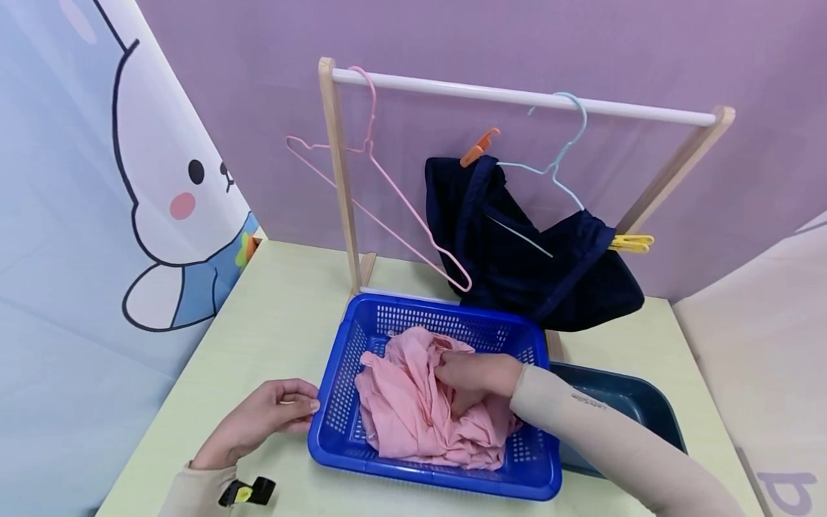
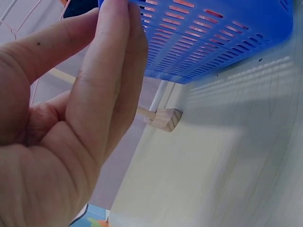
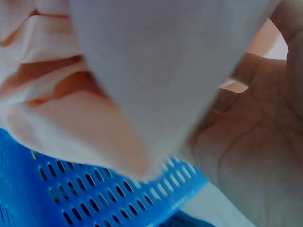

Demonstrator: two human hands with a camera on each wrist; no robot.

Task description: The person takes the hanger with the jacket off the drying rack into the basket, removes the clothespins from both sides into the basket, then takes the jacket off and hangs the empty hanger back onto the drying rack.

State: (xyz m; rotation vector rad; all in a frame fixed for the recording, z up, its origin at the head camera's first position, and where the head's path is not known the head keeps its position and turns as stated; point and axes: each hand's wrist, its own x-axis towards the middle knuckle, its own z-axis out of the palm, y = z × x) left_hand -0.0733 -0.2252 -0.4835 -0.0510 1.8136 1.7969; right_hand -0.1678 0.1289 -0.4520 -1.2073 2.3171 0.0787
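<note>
A blue plastic basket (image 1: pixel 439 477) with slotted walls holds a crumpled pink cloth (image 1: pixel 407 402). My right hand (image 1: pixel 474 373) reaches down into the basket and grips the cloth, its fingertips buried in the folds. Pink fabric fills much of the right wrist view beside the palm (image 3: pixel 255 137). At the basket's left rim, my left hand (image 1: pixel 268 413) pinches the edge between thumb and fingers. In the left wrist view its fingers (image 2: pixel 102 71) lie bent against the blue wall.
Behind the basket stands a clothes rack (image 1: pixel 452 87) with a bare pink hanger (image 1: pixel 407 208). A dark navy garment (image 1: pixel 510 251) hangs from a light blue hanger (image 1: pixel 558 154), with orange (image 1: pixel 479 147) and yellow clothespins (image 1: pixel 632 243). A dark teal tub (image 1: pixel 652 402) sits right of the basket.
</note>
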